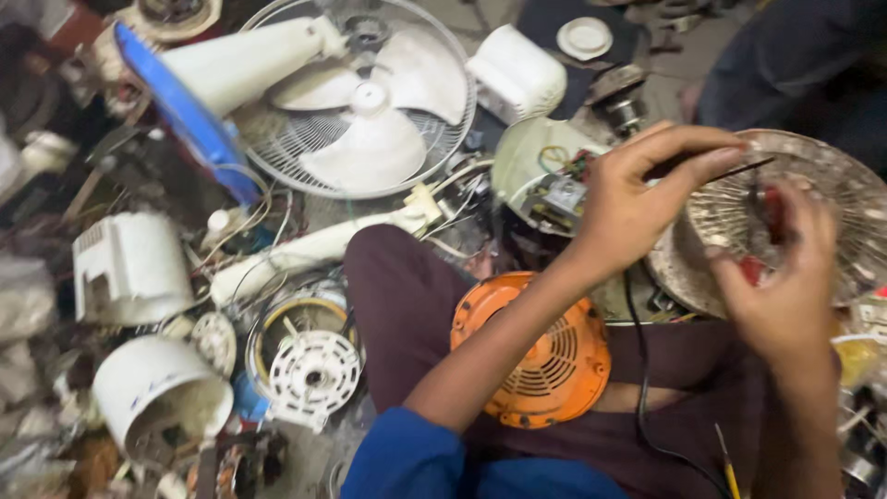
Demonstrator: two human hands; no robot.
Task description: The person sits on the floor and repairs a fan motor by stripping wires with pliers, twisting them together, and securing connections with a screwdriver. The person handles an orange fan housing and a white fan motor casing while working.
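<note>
My left hand [637,199] is raised over my lap with thumb and fingers pinched on a thin dark wire [744,170] that runs right. My right hand [783,277] grips a red-handled tool [769,222] held upright in front of a dusty round fan grille [832,185]. An orange round fan motor cover [540,356] rests on my lap under my left forearm. A black cable [639,370] hangs down across my thigh.
Fan parts lie all around: a white fan blade in a wire guard [370,111], a blue blade [185,111], white motor housings [129,268], a white motor end plate [314,370], an open housing with wiring [545,176]. Another person's dark clothing [795,55] is at top right.
</note>
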